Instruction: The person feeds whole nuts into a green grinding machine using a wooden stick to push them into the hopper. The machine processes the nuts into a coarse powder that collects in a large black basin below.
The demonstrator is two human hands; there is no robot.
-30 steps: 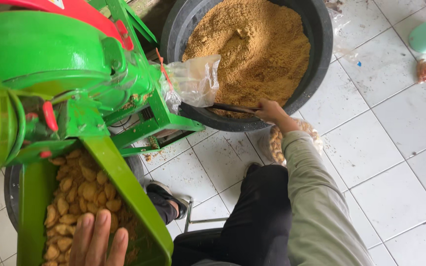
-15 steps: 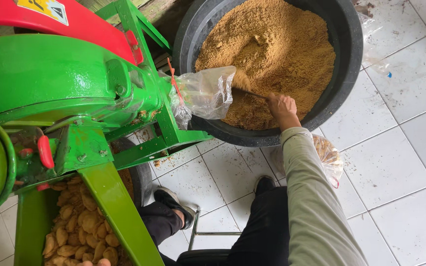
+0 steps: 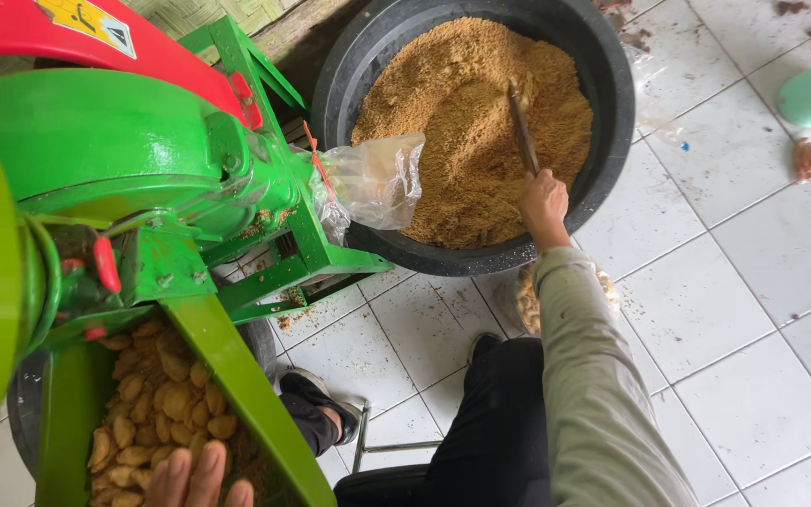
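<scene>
The right hand (image 3: 543, 202) is closed around the near end of a dark stick (image 3: 522, 130), which runs away from it into the brown meal (image 3: 462, 122) filling the black tub (image 3: 612, 103) ahead. The left hand (image 3: 197, 479) lies open, fingers flat on the yellow chips (image 3: 157, 399) in the green chute (image 3: 237, 376). Left of the right hand, a plastic bag (image 3: 377, 178) on the grinder (image 3: 124, 160) spout hangs over the tub's rim.

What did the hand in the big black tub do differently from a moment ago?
The right hand moved from the tub's near rim up into the brown meal, its stick now pointing across the heap. The left hand stayed on the pieces in the green chute.
</scene>
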